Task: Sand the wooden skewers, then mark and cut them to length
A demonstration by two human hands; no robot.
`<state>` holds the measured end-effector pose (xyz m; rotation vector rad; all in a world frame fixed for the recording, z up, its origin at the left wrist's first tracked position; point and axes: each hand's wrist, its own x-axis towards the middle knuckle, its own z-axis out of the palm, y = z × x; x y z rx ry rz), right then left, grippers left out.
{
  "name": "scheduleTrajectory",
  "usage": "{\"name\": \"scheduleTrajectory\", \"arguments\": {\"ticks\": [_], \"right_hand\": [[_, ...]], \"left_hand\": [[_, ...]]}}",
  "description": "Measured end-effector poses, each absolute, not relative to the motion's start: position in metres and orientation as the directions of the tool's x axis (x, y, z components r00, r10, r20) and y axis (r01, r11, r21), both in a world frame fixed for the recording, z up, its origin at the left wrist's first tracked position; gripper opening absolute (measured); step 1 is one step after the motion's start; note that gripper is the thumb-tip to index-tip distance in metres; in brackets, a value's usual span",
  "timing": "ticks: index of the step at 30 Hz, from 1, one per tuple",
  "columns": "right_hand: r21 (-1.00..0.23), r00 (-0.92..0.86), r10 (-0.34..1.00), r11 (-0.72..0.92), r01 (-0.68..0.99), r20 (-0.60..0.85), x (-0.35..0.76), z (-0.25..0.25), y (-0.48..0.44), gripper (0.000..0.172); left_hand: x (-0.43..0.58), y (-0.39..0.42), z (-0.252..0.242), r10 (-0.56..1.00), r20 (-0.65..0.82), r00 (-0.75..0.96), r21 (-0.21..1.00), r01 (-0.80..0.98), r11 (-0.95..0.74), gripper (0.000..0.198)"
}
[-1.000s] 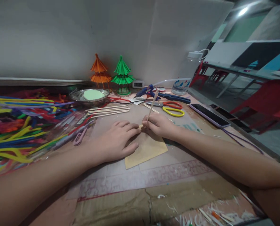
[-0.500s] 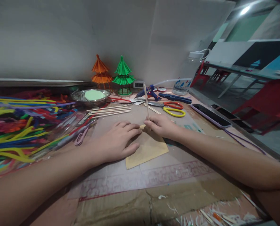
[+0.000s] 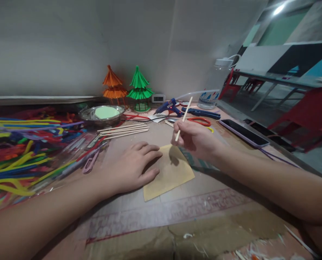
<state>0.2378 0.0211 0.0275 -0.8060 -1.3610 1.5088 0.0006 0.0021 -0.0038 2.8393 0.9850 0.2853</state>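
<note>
My left hand (image 3: 132,168) lies flat, fingers stretched out, on the left edge of a tan paper square (image 3: 171,173) on the table. My right hand (image 3: 196,139) is lifted a little above the paper's far corner and pinches a thin wooden stick (image 3: 184,118) that points up and away to the right. The stick's lower tip hangs clear of the paper.
Several loose sticks (image 3: 124,130) lie beyond my left hand. A heap of coloured pipe cleaners (image 3: 20,148) fills the left side. A metal bowl (image 3: 102,113), orange (image 3: 112,86) and green paper trees (image 3: 139,88), a blue glue gun (image 3: 168,106), scissors (image 3: 201,122) and a phone (image 3: 242,131) stand further back and right.
My right hand has risen off the paper's far corner with the stick, which now tilts to the right. My left hand has stayed flat on the paper.
</note>
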Motion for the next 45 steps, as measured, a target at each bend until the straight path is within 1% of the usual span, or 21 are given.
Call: {"name": "scheduleTrajectory", "arguments": {"ticks": [3,7,14,19,22,23,25,26,27,28,29,30,31,32,33,34,36,40,42,45], "right_hand": [[-0.959,-0.423,0.904,-0.064,-0.275,0.061,0.233,0.034,0.011,0.025],[-0.938,-0.476,0.878,-0.118,-0.326,0.055,0.23,0.036,0.004,0.023],[-0.939,-0.489,0.871,-0.134,-0.316,0.04,0.231,0.039,0.002,0.013],[-0.942,-0.482,0.874,-0.114,-0.315,0.056,0.228,0.037,0.003,0.012],[-0.974,-0.469,0.879,-0.03,-0.227,0.082,0.231,0.041,0.008,0.021],[-0.987,-0.471,0.877,0.02,-0.16,0.094,0.235,0.044,0.012,0.026],[-0.988,-0.49,0.867,0.14,0.063,0.091,0.248,0.053,0.023,0.037],[-0.953,-0.51,0.858,0.201,0.227,0.06,0.257,0.058,0.029,0.042],[-0.874,-0.503,0.864,0.249,0.418,0.006,0.266,0.064,0.035,0.044],[-0.753,-0.444,0.895,0.268,0.601,-0.036,0.275,0.068,0.042,0.044],[-0.601,-0.374,0.926,0.271,0.752,-0.05,0.284,0.072,0.048,0.043],[-0.443,-0.32,0.946,0.267,0.856,-0.048,0.292,0.074,0.054,0.041],[-0.298,-0.29,0.955,0.26,0.919,-0.063,0.298,0.075,0.059,0.04],[-0.184,-0.265,0.96,0.247,0.952,-0.085,0.303,0.075,0.064,0.04],[-0.097,-0.253,0.96,0.242,0.965,-0.118,0.306,0.073,0.067,0.041],[-0.038,-0.247,0.957,0.244,0.969,-0.152,0.308,0.071,0.07,0.042],[0.026,-0.243,0.951,0.252,0.967,-0.191,0.311,0.064,0.074,0.045],[0.079,-0.233,0.962,0.245,0.966,-0.14,0.315,0.055,0.079,0.044],[0.076,-0.225,0.968,0.234,0.969,-0.114,0.316,0.054,0.08,0.044],[0.027,-0.227,0.971,0.229,0.973,-0.07,0.315,0.055,0.077,0.043]], "left_hand": [[0.0,0.003,-0.006,0.617,0.152,0.772,0.182,0.591,-0.786,0.052],[-0.001,0.004,-0.008,0.607,0.161,0.778,0.176,0.583,-0.793,0.053],[-0.001,0.004,-0.006,0.6,0.16,0.784,0.18,0.574,-0.799,0.049],[-0.001,0.004,-0.006,0.6,0.157,0.785,0.179,0.575,-0.799,0.051],[-0.002,0.004,-0.008,0.595,0.171,0.786,0.182,0.568,-0.803,0.049],[-0.002,0.004,-0.008,0.596,0.185,0.781,0.19,0.567,-0.802,0.048],[-0.002,0.005,-0.01,0.602,0.222,0.767,0.218,0.563,-0.797,0.047],[-0.003,0.005,-0.01,0.605,0.242,0.758,0.234,0.56,-0.795,0.047],[-0.003,0.007,-0.01,0.607,0.262,0.75,0.244,0.557,-0.794,0.046],[-0.004,0.008,-0.009,0.61,0.282,0.74,0.246,0.559,-0.792,0.044],[-0.005,0.011,-0.009,0.614,0.301,0.729,0.234,0.568,-0.789,0.042],[-0.007,0.014,-0.007,0.621,0.317,0.717,0.211,0.585,-0.783,0.039],[-0.01,0.019,-0.006,0.63,0.329,0.703,0.174,0.611,-0.772,0.037],[-0.013,0.024,-0.004,0.643,0.339,0.687,0.131,0.643,-0.755,0.036],[-0.018,0.029,-0.002,0.66,0.347,0.666,0.089,0.677,-0.731,0.036],[-0.023,0.035,-0.001,0.676,0.356,0.645,0.05,0.709,-0.703,0.037],[-0.036,0.048,0.002,0.707,0.379,0.597,0.0,0.764,-0.645,0.039],[-0.057,0.067,0.003,0.745,0.379,0.549,-0.089,0.823,-0.561,0.04],[-0.063,0.07,0.002,0.761,0.361,0.539,-0.128,0.837,-0.533,0.041],[-0.064,0.07,0.0,0.775,0.33,0.539,-0.163,0.841,-0.516,0.039]]}}
